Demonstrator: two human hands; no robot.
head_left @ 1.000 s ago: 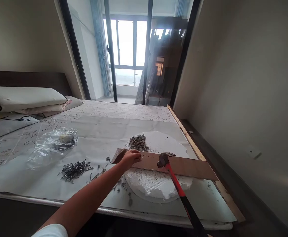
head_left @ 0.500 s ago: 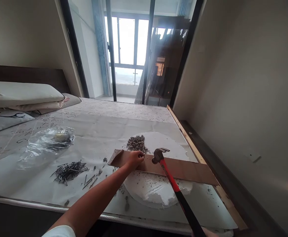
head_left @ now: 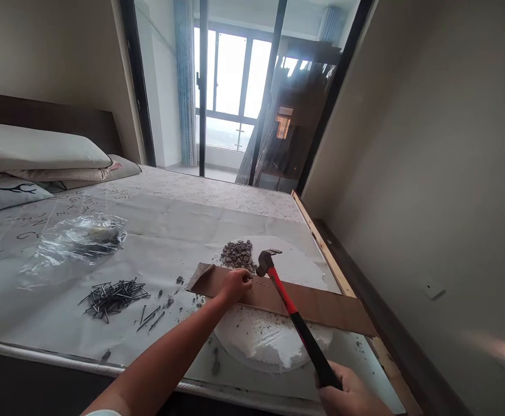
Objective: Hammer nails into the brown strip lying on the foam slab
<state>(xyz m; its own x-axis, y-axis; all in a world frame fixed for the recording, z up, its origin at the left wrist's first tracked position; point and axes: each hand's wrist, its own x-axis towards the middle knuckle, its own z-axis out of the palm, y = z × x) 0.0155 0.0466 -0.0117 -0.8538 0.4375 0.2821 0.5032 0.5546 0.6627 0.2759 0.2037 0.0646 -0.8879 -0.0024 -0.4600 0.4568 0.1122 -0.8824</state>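
Centre frame: left hand pinches something too small to identify on brown wooden strip; right hand, lower right, fist-grips red-and-black-handled hammer.

Red-and-black hammer handle, brown board

Hammer head moved: a second ago my red-and-black-handled claw hammer had its head resting on the long brown wooden board, to the right of my fingers. Now it's lifted and shifted left, steel head just beside my left hand near the row of small holes. My left hand slid slightly right along the board, fingertips pinched tighter. My right hand, out of view before, now shows at the bottom edge, closed around the black grip. Head camera panned slightly right.
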